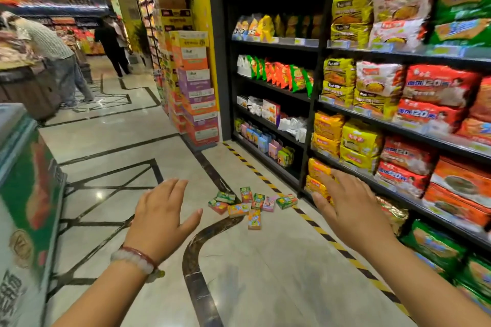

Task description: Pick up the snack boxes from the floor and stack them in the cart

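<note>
Several small snack boxes (249, 203), green, orange, yellow and pink, lie scattered on the marble floor beside the yellow-black floor tape. My left hand (162, 216), with a bead bracelet on the wrist, hovers open in the air to the left of the pile, fingers spread. My right hand (345, 203) hovers open to the right of the pile, in front of the lowest shelf. Neither hand touches a box. No cart is in view.
Tall black shelves (316, 103) full of noodle packs line the right side. A green chest freezer (29, 194) stands at the left. A stack of cartons (196, 93) rises ahead at the shelf's end. Two people (63, 61) stand far down the aisle.
</note>
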